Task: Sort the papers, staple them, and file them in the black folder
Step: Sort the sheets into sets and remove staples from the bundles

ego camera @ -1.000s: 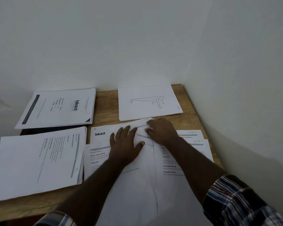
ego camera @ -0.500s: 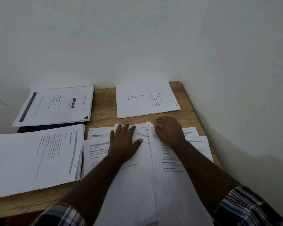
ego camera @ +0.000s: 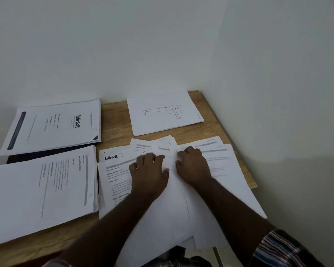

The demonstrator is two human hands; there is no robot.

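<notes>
Left hand: the left hand (ego camera: pixel 149 171) lies palm down on the loose papers (ego camera: pixel 181 199) in front of the person, fingers bent at the knuckles and pressing on the sheets, nothing lifted.
Right hand: the right hand (ego camera: pixel 194 164) sits just beside it on the same spread, fingers curled down onto the top edges of the sheets; whether it pinches one I cannot tell.
Loose papers: fanned and overlapping, hanging over the near edge of the wooden table (ego camera: pixel 116 120).
Sorted piles: a text pile (ego camera: pixel 41 189) at near left, a logo pile (ego camera: pixel 54 126) behind it, a drawing sheet (ego camera: pixel 164 113) at the back.
Black folder: the black folder (ego camera: pixel 46 154) shows only as a dark strip between the two left piles.
Sleeves: a plaid sleeve (ego camera: pixel 283 249) at lower right.
</notes>
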